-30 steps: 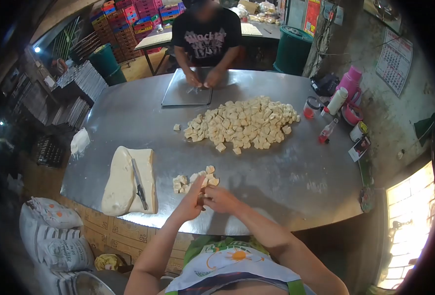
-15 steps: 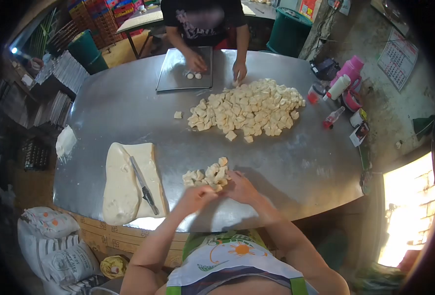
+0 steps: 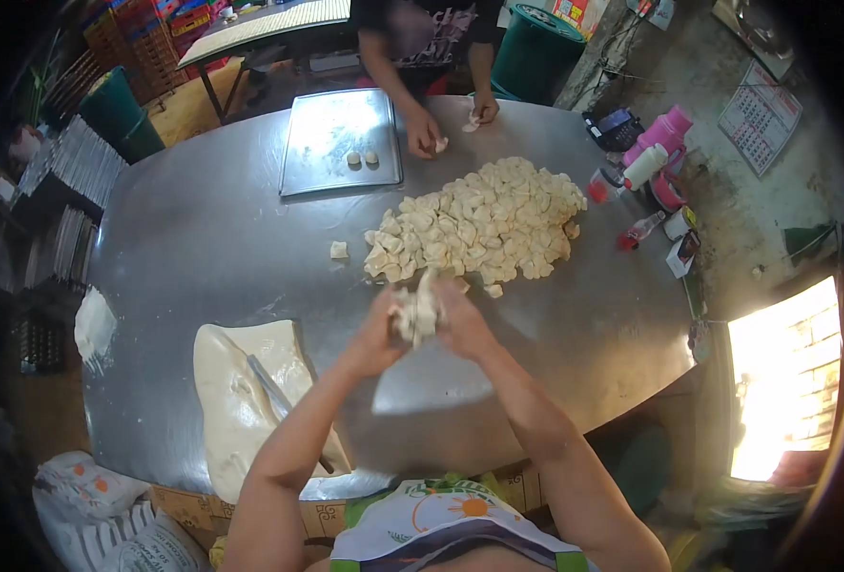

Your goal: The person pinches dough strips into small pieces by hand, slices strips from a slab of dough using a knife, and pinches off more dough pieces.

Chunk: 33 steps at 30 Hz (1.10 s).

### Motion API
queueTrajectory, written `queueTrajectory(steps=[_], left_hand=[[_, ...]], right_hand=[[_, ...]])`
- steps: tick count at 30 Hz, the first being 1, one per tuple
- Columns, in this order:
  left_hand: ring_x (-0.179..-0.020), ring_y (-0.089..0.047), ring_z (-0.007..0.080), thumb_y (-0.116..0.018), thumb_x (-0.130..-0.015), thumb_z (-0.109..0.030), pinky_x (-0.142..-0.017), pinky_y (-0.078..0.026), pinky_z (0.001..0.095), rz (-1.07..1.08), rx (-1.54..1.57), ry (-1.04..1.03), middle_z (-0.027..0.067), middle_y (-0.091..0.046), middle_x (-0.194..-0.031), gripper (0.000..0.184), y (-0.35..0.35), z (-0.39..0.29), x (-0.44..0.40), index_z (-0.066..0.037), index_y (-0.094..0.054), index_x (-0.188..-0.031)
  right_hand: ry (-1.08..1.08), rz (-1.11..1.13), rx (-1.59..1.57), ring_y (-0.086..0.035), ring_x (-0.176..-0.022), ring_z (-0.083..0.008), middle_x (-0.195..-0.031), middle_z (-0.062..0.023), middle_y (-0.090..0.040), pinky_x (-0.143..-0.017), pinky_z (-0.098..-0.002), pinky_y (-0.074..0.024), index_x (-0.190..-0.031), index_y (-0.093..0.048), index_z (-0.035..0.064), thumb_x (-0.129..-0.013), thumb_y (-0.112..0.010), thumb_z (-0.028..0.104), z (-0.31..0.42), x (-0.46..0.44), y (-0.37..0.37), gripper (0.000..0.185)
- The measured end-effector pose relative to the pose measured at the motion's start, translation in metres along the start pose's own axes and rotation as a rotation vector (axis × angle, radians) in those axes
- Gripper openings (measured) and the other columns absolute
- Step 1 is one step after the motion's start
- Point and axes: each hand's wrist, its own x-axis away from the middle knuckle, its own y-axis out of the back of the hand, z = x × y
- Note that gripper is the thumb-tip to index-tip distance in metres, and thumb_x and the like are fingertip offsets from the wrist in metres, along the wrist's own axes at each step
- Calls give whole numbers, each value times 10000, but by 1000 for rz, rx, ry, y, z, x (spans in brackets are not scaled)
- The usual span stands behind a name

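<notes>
Between my left hand (image 3: 380,329) and my right hand (image 3: 462,319) is a clump of cut dough pieces (image 3: 415,315), squeezed from both sides and lifted off the metal table (image 3: 441,419). Motion blurs the clump a little. Just beyond it spreads a large pile of dough pieces (image 3: 489,219), with a single dough piece (image 3: 339,250) lying apart on its left. Left of my arms rests a big slab of dough (image 3: 231,400). A knife (image 3: 267,383) lies on the slab, its handle partly hidden by my left forearm.
Across the table a co-worker's hands (image 3: 424,133) handle small dough bits beside a metal tray (image 3: 336,143) holding two dough balls. Bottles and a pink thermos (image 3: 665,133) stand at the right edge. Flour (image 3: 94,326) is heaped at the left edge.
My hands have gathered the small heap of dough pieces and carried it forward, close to the large pile. The co-worker's hands have moved from over the tray to its right.
</notes>
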Motion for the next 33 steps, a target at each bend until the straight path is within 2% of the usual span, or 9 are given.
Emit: queueTrajectory(steps=[3, 8, 10, 12, 18, 22, 25, 29, 33], left_hand=[[-1397, -353, 439, -780, -782, -86, -1114, -356, 422, -31, -289, -2, 264, -352, -1437, 677, 32, -24, 3, -38, -372, -1321], [-1397, -346, 452, -761, -795, -83, -1135, -329, 419, 29, -461, -9, 277, -327, -1436, 669, 12, -5, 69, -13, -350, -1318], [-1388, -358, 436, -755, -806, -99, -1122, -343, 418, 84, -351, -1, 278, -344, -1422, 654, -5, -7, 108, -8, -363, -1321], [-1375, -379, 413, -748, -816, -107, -1114, -350, 406, 28, -304, 74, 272, -354, -1427, 635, -25, -25, 148, -13, -374, -1321], [-1278, -478, 345, -730, -834, -129, -1059, -397, 384, -31, -351, 219, 229, -428, -1380, 579, -55, -71, 243, -21, -420, -1310], [-1264, -478, 427, -738, -809, -126, -1045, -422, 456, -22, -430, 306, 239, -469, -1354, 518, -26, -87, 274, 0, -484, -1242], [-1151, -541, 370, -729, -797, -123, -958, -452, 423, -78, -687, 466, 173, -529, -1217, 480, 19, -110, 273, -26, -509, -1212], [-1109, -561, 377, -737, -765, -111, -909, -472, 417, -29, -1281, 316, 174, -566, -1153, 430, 69, -64, 293, -44, -547, -1145], [-1061, -577, 341, -709, -728, -70, -861, -489, 397, 127, -1049, 290, 166, -569, -1097, 393, 109, -37, 281, -53, -566, -1093]], right_hand=[[-124, -457, -78, -477, -1306, -400, -1431, -223, -477, -1062, -422, -432, -1445, -402, 8, -841, -622, 22, -3, -9, 9, 643], [-223, -136, -92, -580, -1197, -388, -1275, -244, -597, -1027, -404, -463, -1389, -459, -8, -897, -543, 59, 1, 66, -15, 503], [-342, 240, -126, -640, -1062, -374, -1187, -219, -641, -945, -390, -507, -1355, -503, 4, -908, -550, 78, 8, 110, -31, 455], [-271, 104, -240, -672, -897, -318, -1058, -190, -682, -829, -372, -535, -1281, -574, 7, -910, -592, 93, 29, 157, -50, 381], [-182, 27, -487, -687, -868, -331, -1015, -178, -702, -788, -392, -543, -1186, -638, 2, -900, -646, 157, 71, 174, -76, 325], [-163, 17, -476, -691, -857, -310, -998, -177, -700, -778, -386, -543, -1166, -650, 10, -895, -668, 167, 102, 166, -92, 313], [-127, 29, -473, -688, -853, -310, -990, -182, -697, -776, -389, -541, -1148, -660, 16, -895, -670, 175, 136, 157, -101, 298], [-68, 104, -388, -680, -858, -295, -956, -163, -692, -776, -380, -541, -1154, -641, -2, -873, -693, 154, 194, 134, -128, 326], [-79, -17, -213, -653, -902, -334, -984, -175, -667, -804, -406, -529, -1178, -608, 21, -851, -697, 187, 247, 88, -174, 377]])
